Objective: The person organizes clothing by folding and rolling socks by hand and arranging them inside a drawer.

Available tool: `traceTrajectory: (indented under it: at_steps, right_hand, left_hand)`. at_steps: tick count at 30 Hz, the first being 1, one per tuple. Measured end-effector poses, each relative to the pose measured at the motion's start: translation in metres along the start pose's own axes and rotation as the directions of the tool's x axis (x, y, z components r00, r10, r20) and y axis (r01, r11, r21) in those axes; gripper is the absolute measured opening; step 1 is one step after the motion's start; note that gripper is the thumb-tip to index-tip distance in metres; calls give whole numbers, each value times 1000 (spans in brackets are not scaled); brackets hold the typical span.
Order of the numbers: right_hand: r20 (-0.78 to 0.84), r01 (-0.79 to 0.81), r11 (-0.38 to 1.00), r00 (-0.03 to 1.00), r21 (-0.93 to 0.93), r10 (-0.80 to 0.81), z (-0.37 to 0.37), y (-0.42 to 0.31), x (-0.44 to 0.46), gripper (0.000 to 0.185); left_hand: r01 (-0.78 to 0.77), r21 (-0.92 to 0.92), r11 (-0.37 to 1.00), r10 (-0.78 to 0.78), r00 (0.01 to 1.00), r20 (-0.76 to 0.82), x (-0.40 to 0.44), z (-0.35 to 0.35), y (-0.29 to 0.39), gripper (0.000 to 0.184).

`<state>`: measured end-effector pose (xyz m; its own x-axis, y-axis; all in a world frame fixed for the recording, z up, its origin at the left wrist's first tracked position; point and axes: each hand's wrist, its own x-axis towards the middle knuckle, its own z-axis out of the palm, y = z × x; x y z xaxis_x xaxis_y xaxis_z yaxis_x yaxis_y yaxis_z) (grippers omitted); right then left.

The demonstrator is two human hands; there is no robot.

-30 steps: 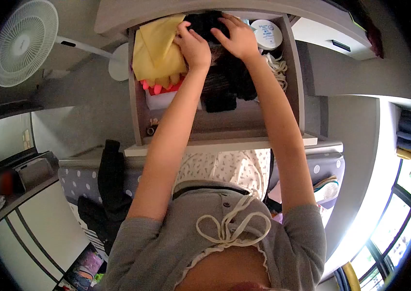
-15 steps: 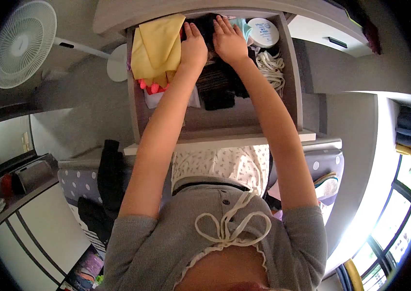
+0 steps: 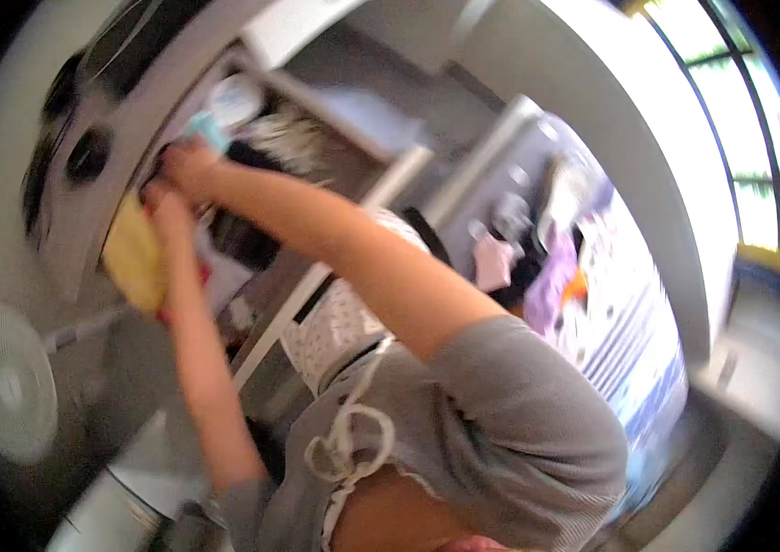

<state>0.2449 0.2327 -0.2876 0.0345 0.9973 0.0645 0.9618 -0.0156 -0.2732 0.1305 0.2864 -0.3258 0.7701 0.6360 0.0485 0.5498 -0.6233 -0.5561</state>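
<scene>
Both my hands reach to the far end of an open drawer [image 3: 395, 179]. My left hand [image 3: 166, 208] is beside a folded yellow cloth [image 3: 131, 253]. Close to it, my right hand [image 3: 189, 168] is at the dark cloth near a teal item [image 3: 210, 132]. Motion blur smears the fingers of both hands, so I cannot make out whether they grip anything. Black folded fabric [image 3: 245, 241] lies under my forearms. A white round container [image 3: 235, 99] and a bundle of off-white cords [image 3: 287, 140] sit on the drawer's right side.
A white fan [image 3: 8, 382] stands at the left. On the right, a bed with striped bedding [image 3: 634, 368] bears a pink item [image 3: 493, 260], a purple cloth [image 3: 551, 290] and other loose clothes. A bright window [image 3: 721, 110] is at the upper right.
The view has turned sharply, so the drawer now appears at upper left and more of the bed shows. My hands have come closer together, still at the drawer's far end.
</scene>
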Motion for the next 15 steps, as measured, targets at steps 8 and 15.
traceTrajectory:
  at_steps: [8, 15]
  right_hand:
    - [-328, 210, 811, 944, 546, -24, -133, 26, -185, 34]
    - [-99, -678, 317, 340, 664, 935, -82, 128, -471, 27]
  left_hand:
    - [208, -510, 835, -268, 962, -46, -2, -45, -29, 48]
    - [-147, -854, 500, -86, 972, -217, -28, -110, 12, 28]
